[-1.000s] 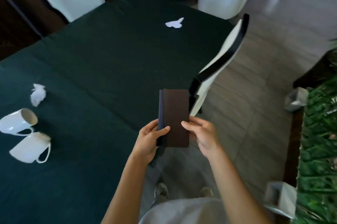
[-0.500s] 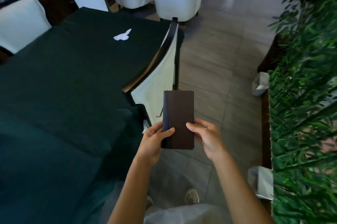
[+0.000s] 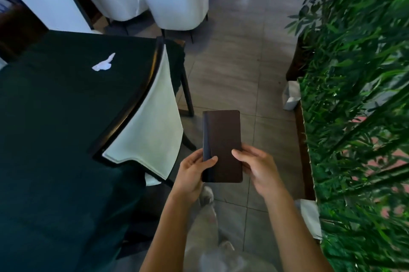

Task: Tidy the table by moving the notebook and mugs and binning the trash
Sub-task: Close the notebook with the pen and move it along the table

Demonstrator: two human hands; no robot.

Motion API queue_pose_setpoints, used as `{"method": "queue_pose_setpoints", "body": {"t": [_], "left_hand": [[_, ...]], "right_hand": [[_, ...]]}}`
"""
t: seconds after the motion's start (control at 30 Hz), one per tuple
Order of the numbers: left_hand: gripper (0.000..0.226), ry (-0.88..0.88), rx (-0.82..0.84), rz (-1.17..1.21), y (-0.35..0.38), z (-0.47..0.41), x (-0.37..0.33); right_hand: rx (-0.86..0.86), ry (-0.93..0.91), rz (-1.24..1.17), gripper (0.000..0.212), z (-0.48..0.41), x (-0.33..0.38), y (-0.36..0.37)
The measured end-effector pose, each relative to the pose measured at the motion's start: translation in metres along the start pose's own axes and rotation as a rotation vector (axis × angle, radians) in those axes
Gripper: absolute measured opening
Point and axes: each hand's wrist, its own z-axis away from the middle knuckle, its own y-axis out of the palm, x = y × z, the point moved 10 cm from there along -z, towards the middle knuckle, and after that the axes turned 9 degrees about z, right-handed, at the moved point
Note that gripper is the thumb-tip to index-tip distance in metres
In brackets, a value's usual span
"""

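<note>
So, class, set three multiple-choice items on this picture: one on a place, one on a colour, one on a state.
1. Where is the notebook?
A. On the table
B. Held above the floor
C. On a chair

2. What colour is the tablecloth?
A. Dark green
B. Red
C. White

3. How is the notebook?
A. Open flat
B. Torn in half
C. Closed

Key: 1 B, the left hand and right hand grip it over the floor tiles; 2 A, the cloth under the white paper scrap is dark green; 3 C, only its brown cover shows.
</note>
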Motion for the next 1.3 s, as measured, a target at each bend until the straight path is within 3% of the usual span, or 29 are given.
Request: {"method": "queue_pose_setpoints", "body": {"t": [0.33,0.67,1.07,1.3], "left_hand": [[0.039,-0.044,0.091,-0.015,0.057,-0.119,-0.048],[0.036,-0.016,0.125,0.062,0.102,-0.235,-0.132],[0.035,-0.022,0.005,0.058,0.133,-0.349,-0.177],[0.038,0.025,-0.125,0.116,0.17,-0.429,-0.211]], "right_hand": [[-0.067,-0.029,0.016,0.022,-0.098,0.071,-0.013],[-0.075,-0.045,0.035,0.03,-0.219,0.156,0.003],[-0.036,0.003,0.057,0.033,-0.354,0.209,0.004],[0.078,-0.006,0.142,0.03,-0.455,0.275,0.001]]}}
